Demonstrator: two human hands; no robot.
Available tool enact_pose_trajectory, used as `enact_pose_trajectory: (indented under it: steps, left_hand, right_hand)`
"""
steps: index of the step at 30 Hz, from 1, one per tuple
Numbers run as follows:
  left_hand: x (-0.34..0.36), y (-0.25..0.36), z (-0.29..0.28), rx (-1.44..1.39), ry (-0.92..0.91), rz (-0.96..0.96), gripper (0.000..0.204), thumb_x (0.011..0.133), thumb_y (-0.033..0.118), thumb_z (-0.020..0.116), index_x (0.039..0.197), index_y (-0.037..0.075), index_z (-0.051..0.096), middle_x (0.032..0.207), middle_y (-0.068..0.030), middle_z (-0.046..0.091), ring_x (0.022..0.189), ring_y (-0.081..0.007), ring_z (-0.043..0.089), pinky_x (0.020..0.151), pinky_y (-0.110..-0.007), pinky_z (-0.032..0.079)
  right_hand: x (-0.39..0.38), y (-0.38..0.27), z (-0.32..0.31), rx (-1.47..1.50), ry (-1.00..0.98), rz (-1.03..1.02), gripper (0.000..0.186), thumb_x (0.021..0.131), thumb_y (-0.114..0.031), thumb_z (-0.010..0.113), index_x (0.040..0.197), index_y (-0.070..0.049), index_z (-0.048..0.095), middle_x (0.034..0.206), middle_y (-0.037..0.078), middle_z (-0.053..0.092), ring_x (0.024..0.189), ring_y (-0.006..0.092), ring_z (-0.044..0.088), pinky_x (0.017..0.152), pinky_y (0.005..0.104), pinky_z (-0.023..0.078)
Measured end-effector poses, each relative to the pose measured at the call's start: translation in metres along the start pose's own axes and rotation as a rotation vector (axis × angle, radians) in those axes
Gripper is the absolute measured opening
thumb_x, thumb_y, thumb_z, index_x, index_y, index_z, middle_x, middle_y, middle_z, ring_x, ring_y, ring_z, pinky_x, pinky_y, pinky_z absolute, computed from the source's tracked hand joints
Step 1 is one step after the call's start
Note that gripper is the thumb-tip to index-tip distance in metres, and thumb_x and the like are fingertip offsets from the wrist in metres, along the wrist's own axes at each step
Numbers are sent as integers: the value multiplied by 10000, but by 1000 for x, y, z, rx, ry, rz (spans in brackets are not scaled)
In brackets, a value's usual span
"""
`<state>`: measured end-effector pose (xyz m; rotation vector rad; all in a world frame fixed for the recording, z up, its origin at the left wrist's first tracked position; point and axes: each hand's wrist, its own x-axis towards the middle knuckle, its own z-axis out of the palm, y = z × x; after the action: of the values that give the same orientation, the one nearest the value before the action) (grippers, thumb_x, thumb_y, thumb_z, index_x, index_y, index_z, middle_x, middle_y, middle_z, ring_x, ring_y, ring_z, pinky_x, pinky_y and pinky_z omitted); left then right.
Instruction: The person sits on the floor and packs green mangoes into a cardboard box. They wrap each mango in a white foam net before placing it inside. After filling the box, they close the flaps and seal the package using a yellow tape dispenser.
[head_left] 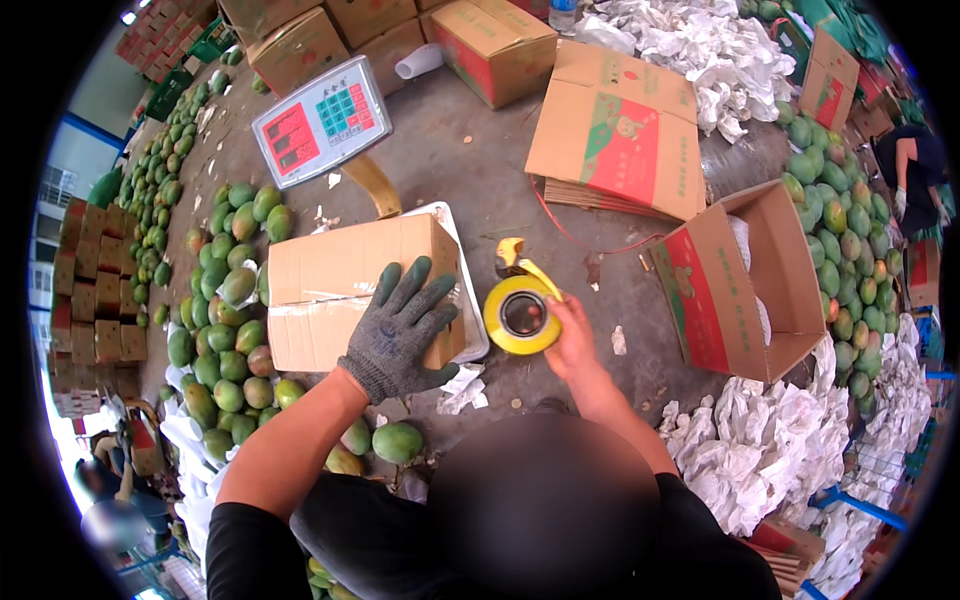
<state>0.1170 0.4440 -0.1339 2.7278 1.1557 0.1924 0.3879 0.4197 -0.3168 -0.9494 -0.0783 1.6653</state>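
Observation:
A closed brown cardboard box [320, 255] rests on the white-edged platform [474, 325] of a weighing scale, with clear tape along its middle seam. My left hand [400, 325], in a grey knit glove, lies flat on the right part of the box top, fingers spread. To the right of the box, my bare right hand [574, 340] grips a yellow tape dispenser [541, 276] loaded with a roll of yellow tape [497, 318]. The dispenser is apart from the box. Behind the box stands the scale's display panel [322, 120] with a keypad.
Loose green mangoes [225, 340] lie left of the box, and more mangoes [840, 230] are heaped at the far right. An open carton [745, 285] stands at right, near flattened cartons [620, 130]. Crumpled white paper [770, 440] fills the lower right. Another person [910, 180] is at the right edge.

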Motion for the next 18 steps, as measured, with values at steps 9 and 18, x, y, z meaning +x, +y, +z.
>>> enact_pose_trajectory:
  steps: [9, 18]
  left_hand:
    - [10, -5, 0, -4, -25, -1, 724, 651, 432, 918, 1225, 71, 665, 1556, -182, 507, 1541, -473, 340, 1262, -663, 236]
    - [25, -15, -2, -36, -19, -22, 700, 664, 414, 919, 1229, 89, 663, 1560, -188, 502, 1549, -467, 330, 1264, -663, 217]
  right_hand:
    - [32, -6, 31, -7, -141, -118, 517, 1056, -118, 648, 1537, -30, 484, 1173, 70, 679, 1004, 171, 691, 762, 325, 605]
    - [15, -22, -14, -287, -551, 442, 569, 1055, -123, 624, 1590, -31, 454, 1326, 93, 678, 1030, 172, 702, 760, 333, 630]
